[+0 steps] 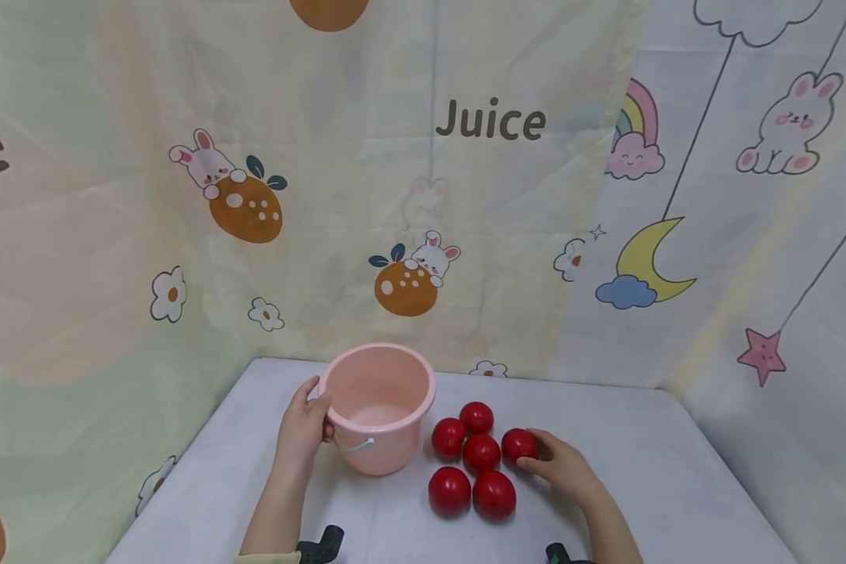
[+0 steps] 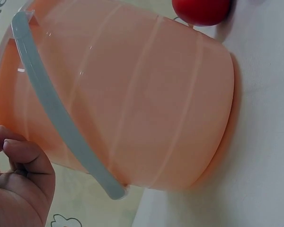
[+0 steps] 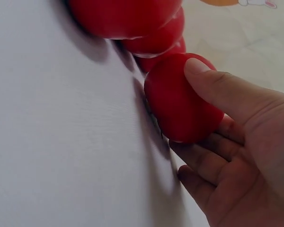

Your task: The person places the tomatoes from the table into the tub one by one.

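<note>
A pink bucket with a white handle stands upright on the white table. My left hand grips its left rim, thumb over the edge. Nothing shows inside the bucket. Several red balls lie in a cluster to the right of it. My right hand holds the rightmost red ball, which rests on the table. In the right wrist view the thumb lies over the top of this ball and the fingers curl under its side. In the left wrist view my left hand sits by the bucket rim.
The other red balls touch one another between bucket and right hand. Printed fabric curtains wall the table at the back and both sides. Bare tabletop lies right of the balls and along the front edge.
</note>
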